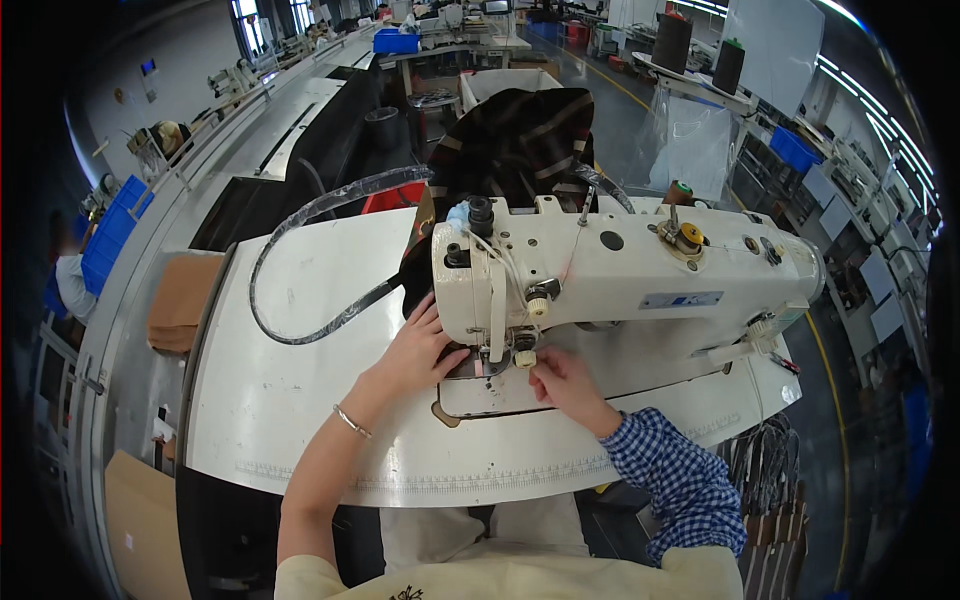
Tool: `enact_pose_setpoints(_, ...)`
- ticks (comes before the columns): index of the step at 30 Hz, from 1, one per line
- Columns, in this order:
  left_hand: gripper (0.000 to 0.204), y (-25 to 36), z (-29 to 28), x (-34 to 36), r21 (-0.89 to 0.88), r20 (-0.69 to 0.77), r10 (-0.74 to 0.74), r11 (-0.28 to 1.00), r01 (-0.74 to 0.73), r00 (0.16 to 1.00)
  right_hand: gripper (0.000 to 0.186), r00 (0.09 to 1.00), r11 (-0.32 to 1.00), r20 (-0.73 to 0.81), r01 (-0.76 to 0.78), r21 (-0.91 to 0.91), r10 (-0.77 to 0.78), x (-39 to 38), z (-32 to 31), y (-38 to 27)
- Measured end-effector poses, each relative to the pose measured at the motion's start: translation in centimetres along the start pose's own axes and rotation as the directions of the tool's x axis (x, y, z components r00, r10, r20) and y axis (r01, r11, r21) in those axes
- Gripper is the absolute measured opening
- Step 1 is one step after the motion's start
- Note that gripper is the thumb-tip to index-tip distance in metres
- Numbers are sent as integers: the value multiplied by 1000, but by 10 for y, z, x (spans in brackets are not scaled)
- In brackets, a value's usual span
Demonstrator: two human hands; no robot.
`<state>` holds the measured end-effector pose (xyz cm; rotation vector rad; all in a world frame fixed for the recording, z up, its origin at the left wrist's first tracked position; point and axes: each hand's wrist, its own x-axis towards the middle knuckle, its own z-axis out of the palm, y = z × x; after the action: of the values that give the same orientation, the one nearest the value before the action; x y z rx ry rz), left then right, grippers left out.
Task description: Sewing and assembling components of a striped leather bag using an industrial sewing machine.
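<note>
A white industrial sewing machine (620,262) stands on a white table. My left hand (418,350) lies to the left of its needle area, fingers stretched and thumb apart. Its fingertips meet the end of a dark piece of material (416,285), partly hidden behind the machine head. From there a strap wrapped in clear film (262,290) loops out over the table at left. My right hand (568,382) is closed in a pinch just right of the needle area, near a pale knob (525,358). Whatever its fingertips hold is too small to make out.
Behind the machine rises a dark plaid fabric piece (515,135). Thread cones (672,42) stand on a holder at upper right. Brown folded pieces (185,300) lie beyond the table's left edge. Several dark straps (765,460) hang at lower right.
</note>
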<state>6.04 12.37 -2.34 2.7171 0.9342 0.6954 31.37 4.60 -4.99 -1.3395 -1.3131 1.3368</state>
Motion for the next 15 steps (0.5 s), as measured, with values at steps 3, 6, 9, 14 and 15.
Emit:
enact_pose_setpoints(3, 28, -9, 10, -2, 1, 104, 47, 999, -47, 993, 16, 998, 981, 29, -69, 180, 64, 2, -7, -9)
enact_pose_setpoints(6, 27, -7, 13, 2, 66, 152, -10, 998, 0, 988, 17, 997, 969, 16, -72, 235, 70, 1, -9, -6)
enact_pose_setpoints(9, 30, -9, 12, 24, 162, 227, -138, 982, 102, 964, 17, 999, 981, -37, 39, 192, -33, 13, -19, 2)
enact_pose_setpoints(14, 45, -68, 23, 51, 217, 85, -398, 902, 373, 913, 15, 974, 920, -228, 92, 380, -4, 24, -43, 5)
enact_pose_setpoints(15, 45, -76, 20, 54, 213, 70, -400, 901, 378, 914, 14, 971, 927, -239, 73, 368, 19, 21, -51, 5)
